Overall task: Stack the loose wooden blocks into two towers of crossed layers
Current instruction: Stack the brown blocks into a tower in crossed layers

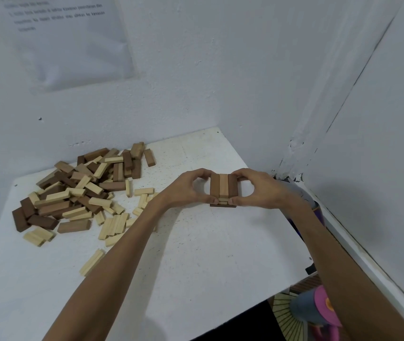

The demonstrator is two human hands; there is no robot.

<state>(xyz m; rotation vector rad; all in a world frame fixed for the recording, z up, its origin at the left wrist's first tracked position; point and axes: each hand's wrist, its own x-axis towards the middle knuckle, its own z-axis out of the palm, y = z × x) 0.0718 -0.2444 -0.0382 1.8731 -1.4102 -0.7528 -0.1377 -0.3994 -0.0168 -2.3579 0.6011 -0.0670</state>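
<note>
I am watching the left hand (186,190) and right hand (257,190) gripping the block tower (223,188) between curled fingers (241,173) on the surface (196,254), loose blocks (78,193) lying well to its left.

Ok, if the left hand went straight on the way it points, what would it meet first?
The left hand touches the block tower; pushing on would likely press it against the right hand.

Short tower (223,190), crossed layers, top row dark-pale-dark, right of centre; loose blocks (78,193) heaped left.
</note>
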